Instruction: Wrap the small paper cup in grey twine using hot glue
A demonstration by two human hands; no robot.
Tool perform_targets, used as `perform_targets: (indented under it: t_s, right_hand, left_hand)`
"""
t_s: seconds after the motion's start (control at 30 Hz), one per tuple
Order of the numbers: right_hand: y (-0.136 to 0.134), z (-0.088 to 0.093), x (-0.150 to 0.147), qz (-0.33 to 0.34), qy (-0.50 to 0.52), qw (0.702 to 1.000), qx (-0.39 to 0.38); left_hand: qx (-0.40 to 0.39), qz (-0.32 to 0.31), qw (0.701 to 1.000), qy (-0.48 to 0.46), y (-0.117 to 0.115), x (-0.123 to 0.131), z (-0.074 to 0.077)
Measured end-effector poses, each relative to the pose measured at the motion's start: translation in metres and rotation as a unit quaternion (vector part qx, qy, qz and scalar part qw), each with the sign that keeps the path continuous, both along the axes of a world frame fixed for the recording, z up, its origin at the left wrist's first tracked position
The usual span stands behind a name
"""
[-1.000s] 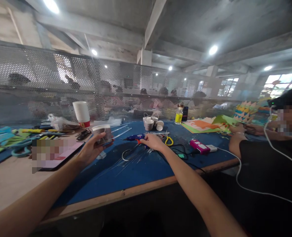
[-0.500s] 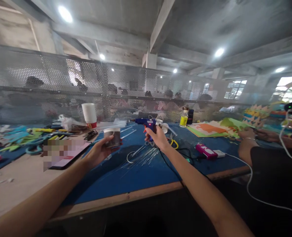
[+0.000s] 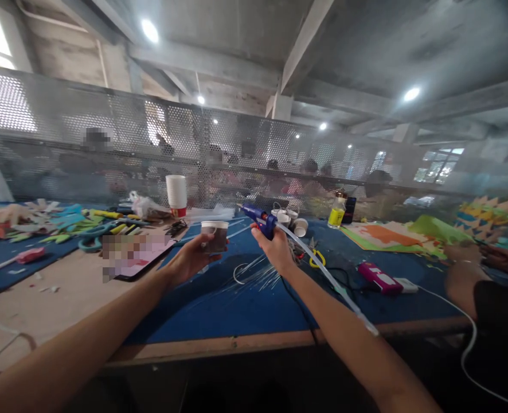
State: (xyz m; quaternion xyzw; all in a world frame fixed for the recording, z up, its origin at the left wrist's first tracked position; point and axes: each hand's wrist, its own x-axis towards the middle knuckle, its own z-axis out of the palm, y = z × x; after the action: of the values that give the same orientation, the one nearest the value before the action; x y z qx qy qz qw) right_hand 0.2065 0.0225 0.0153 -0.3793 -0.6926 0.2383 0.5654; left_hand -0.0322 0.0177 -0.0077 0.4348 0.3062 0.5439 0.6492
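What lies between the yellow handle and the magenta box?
Head view: black cable on the blue tabletop, with a clear stick crossing in front.

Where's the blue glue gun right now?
In the head view, near the middle, the blue glue gun is in the person's right hand, to the right of the white-rimmed cup held in the left hand.

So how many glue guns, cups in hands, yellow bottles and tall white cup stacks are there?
Glue gun: 1, in the right hand
Held cup: 1, in the left hand
Yellow bottle: 1
Tall white cup stack: 1
Total: 4
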Motion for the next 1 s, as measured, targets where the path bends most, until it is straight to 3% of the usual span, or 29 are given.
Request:
perform_targets:
  t_s: [0.4,0.73,1.0]
  right_hand:
    - [-0.018,-0.014,0.0,0.021,-0.21,0.977,0.029]
    - [-0.015,-0.017,0.0,0.015,-0.219,0.974,0.047]
    - [-0.015,-0.016,0.0,0.008,-0.23,0.972,0.055]
  left_hand:
    - [-0.002,-0.005,1.0,0.002,0.001,0.0,-0.002]
    - [0.029,0.009,0.998,0.06,0.005,-0.002,-0.009]
    - [-0.008,0.02,1.0,0.02,0.0,0.0,-0.002]
